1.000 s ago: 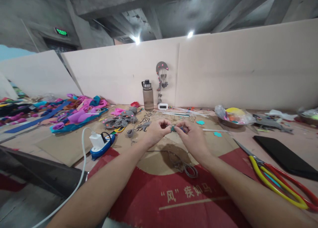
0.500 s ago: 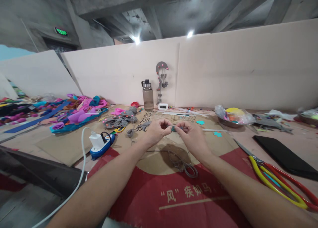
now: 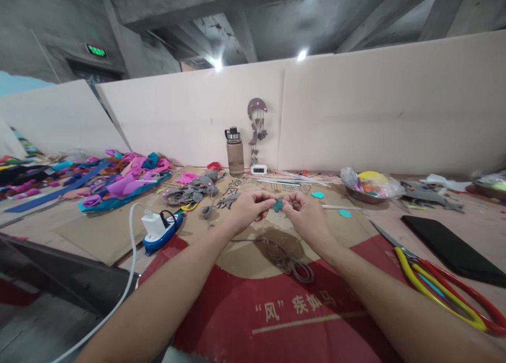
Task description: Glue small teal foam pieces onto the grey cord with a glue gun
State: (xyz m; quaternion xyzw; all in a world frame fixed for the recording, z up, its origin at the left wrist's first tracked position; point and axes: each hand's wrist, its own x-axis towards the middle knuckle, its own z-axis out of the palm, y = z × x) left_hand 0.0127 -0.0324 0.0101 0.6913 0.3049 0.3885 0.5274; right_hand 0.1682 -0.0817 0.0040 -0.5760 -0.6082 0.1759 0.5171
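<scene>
Pink, purple and blue scraps (image 3: 130,181) cover the left of the counter (image 3: 43,215), under rough concrete beams (image 3: 177,7) and before a pale partition (image 3: 356,105). Next come a blue power strip (image 3: 162,241) and a pile of grey cut pieces (image 3: 193,190), with a bottle (image 3: 236,160) standing behind. The left hand (image 3: 249,213) pinches one edge of a small teal piece (image 3: 277,205), now turned to show its face above the cardboard (image 3: 221,310), so its uneven outline can be read. The right hand (image 3: 308,213) grips the opposite edge, fingers narrow; whether it holds anything more, I cannot tell. Below lies looped grey cord (image 3: 304,280). Farther right are two turquoise cut-outs (image 3: 317,195), a metal basin (image 3: 366,196), open scissors (image 3: 411,256) and a black phone-like slab (image 3: 454,249).
</scene>
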